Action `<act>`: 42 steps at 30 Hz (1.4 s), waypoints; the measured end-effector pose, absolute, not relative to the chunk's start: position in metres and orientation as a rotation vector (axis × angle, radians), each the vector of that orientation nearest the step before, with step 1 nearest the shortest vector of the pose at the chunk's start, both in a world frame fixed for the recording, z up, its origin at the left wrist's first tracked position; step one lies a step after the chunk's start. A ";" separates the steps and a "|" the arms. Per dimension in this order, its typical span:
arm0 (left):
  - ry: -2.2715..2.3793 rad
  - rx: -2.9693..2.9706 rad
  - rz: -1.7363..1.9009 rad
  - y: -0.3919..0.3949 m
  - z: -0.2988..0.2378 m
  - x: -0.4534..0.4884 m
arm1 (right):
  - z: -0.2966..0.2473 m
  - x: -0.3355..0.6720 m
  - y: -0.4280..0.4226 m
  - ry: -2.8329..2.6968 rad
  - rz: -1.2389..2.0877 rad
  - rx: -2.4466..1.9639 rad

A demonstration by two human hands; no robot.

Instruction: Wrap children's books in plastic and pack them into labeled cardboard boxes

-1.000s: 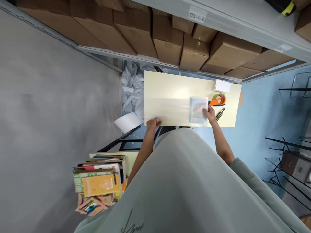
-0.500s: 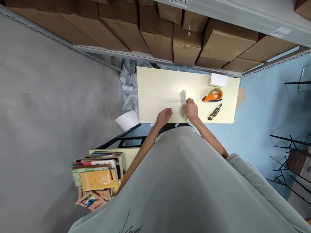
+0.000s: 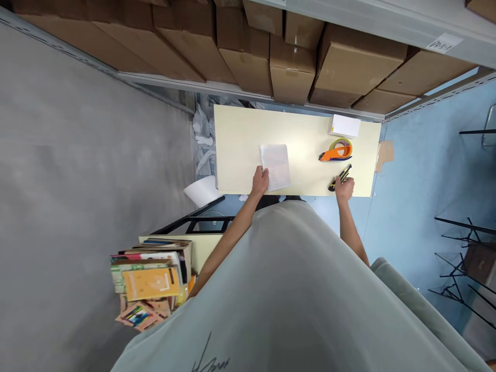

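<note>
My left hand grips the lower left edge of a flat, whitish, wrapped-looking packet on the pale tabletop. What is inside the packet cannot be made out. Over at the table's right front, the fingers of my right hand close on a black and yellow utility knife, which still lies slanted on the surface. Just behind the knife is an orange tape dispenser with a roll of tape. A small white box stands at the back right of the table.
Cardboard boxes fill the metal shelf above the table's far edge. Crumpled white wrapping and a white roll are on the left. Books and booklets are piled on a lower left surface. Black metal stands are at far right.
The packet, seen edge-on before, now lies flat and further left. My left hand has taken hold of its edge. My right hand has let go of it and moved right to the utility knife.
</note>
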State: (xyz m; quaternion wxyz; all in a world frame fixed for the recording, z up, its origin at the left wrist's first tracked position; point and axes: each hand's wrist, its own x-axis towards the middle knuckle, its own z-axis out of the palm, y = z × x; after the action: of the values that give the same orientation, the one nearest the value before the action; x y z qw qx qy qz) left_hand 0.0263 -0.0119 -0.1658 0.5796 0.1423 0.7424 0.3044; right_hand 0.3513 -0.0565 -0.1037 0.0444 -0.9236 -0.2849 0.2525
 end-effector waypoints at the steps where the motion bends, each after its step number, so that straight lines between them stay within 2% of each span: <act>1: 1.761 0.412 0.674 -0.011 -0.169 0.026 | -0.106 0.365 -0.063 -0.768 0.708 -2.891; 5: 1.814 0.585 0.601 -0.003 -0.176 0.019 | -0.118 0.387 -0.070 -0.567 0.697 -2.980; 14: 1.775 0.999 0.376 0.014 -0.182 -0.016 | -0.119 0.360 -0.071 -0.615 0.795 -2.913; 17: 1.762 0.933 0.403 0.028 -0.189 -0.036 | -0.108 0.324 -0.084 -0.818 0.811 -2.826; 21: 1.743 1.002 0.370 0.055 -0.199 -0.061 | -0.096 0.250 -0.085 -1.198 1.049 -2.597; 25: 1.728 1.143 0.218 0.077 -0.206 -0.076 | -0.097 0.169 -0.053 -1.578 1.306 -2.421; 29: 1.693 1.204 0.042 0.087 -0.207 -0.081 | -0.103 0.109 -0.010 -1.839 1.347 -2.395; 42: 1.627 0.996 0.047 0.101 -0.205 -0.083 | -0.096 0.053 0.026 -1.915 1.391 -2.554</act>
State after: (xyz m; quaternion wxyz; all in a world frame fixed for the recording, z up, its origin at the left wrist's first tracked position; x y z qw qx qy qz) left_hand -0.0829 0.1009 -0.2047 0.5784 0.4258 0.6955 0.0201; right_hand 0.0529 0.0264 -0.0964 -0.1698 -0.7228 -0.5420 0.3937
